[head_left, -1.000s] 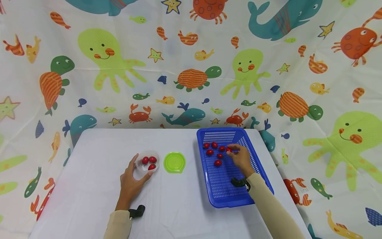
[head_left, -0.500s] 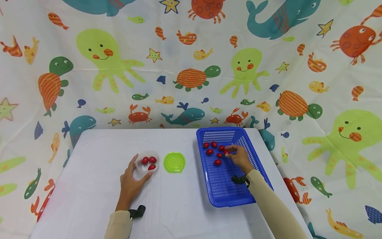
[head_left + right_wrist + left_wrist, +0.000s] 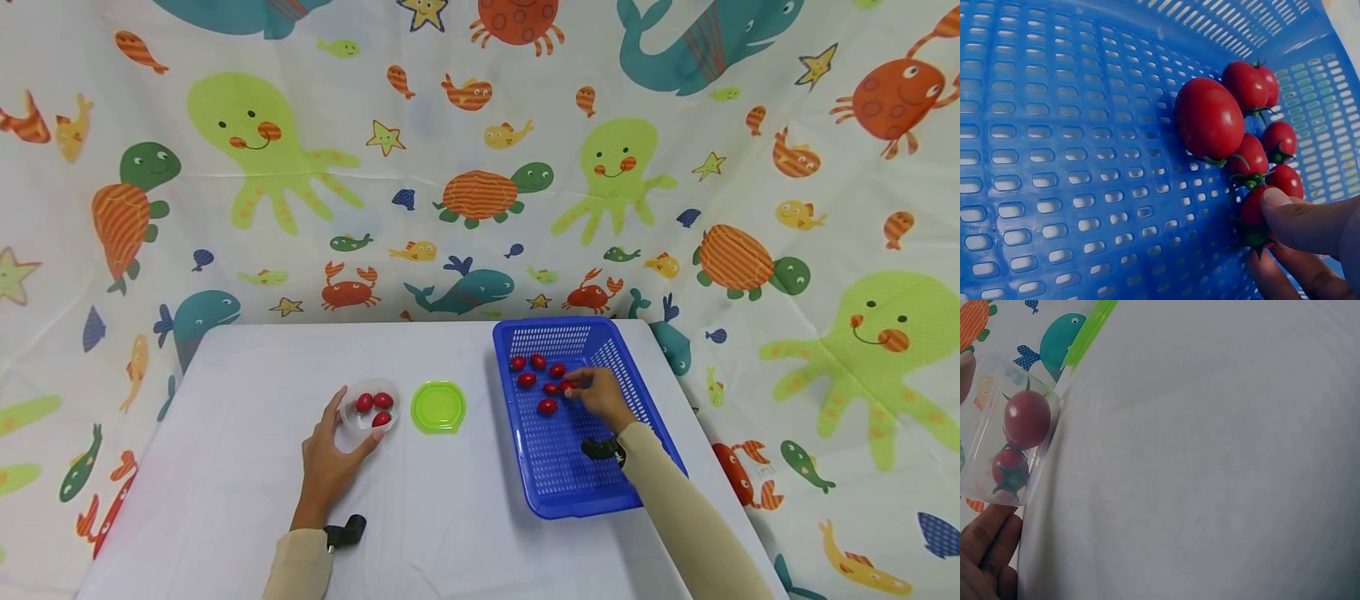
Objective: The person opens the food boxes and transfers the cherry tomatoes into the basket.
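My left hand [image 3: 328,467] holds a small clear plastic container [image 3: 362,424] on the white table, thumb on one side and fingers on the other. Three red cherry tomatoes [image 3: 383,400] lie in it; two show through its wall in the left wrist view. My right hand [image 3: 603,398] is inside the blue plastic basket [image 3: 555,475]. Its thumb and fingers pinch a cherry tomato [image 3: 1252,212] with a green stem, low among the others. Several more cherry tomatoes [image 3: 1209,119] lie near it on the basket floor, toward the far end.
A bright green round lid [image 3: 438,407] lies flat on the white table [image 3: 435,517], between the container and the basket. Behind and beside the table hangs a curtain [image 3: 420,183] printed with sea animals. Each wrist wears a black strap-on camera [image 3: 345,531].
My right hand has shifted slightly left and toward me in the basket, and the tomato at its fingertips moved with it. The left hand and container have stayed in place.
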The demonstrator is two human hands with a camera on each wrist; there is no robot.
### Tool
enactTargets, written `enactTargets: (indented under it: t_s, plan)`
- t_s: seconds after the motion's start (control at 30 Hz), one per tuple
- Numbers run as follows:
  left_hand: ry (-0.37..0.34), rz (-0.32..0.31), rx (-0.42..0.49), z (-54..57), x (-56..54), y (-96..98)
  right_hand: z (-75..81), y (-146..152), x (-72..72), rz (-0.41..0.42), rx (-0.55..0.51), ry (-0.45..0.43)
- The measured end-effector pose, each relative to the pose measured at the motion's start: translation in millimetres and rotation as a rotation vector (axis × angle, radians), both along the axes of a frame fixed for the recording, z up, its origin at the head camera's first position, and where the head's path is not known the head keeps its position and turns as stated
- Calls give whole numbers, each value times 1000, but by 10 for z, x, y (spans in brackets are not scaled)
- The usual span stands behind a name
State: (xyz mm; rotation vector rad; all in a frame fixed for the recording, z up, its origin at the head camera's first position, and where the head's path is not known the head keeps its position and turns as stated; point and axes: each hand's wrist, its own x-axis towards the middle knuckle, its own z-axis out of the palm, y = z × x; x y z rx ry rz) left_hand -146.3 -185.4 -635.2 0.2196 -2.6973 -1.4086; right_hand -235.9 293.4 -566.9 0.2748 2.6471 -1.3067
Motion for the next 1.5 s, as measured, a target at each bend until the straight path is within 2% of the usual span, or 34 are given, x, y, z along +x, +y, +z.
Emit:
enactTargets:
  t_s: [0.23,0.4,0.67,0.93,1.03,1.27,1.5]
  plan:
    - [-8,1,6,-2,-12,-10,30,0,-29,-19,7,-1]
    - [-8,5,4,10,-20,-18,115,-57,-39,-52,30,55]
    - [4,3,1,9,-34,-23,347,-269,-40,-79,-38,163]
    - [-26,5,26,38,-21,-5,609,-672,-27,-99,-106,227]
    - [-29,3,27,36,-14,-1,695,-828,-5,-79,-118,246]
    - [-11,-8,30,14,-8,-5,855,-1160,85,25,-214,288]
    - [-19,-1,33,14,-20,-9,894,-1431,135,108,-235,340]
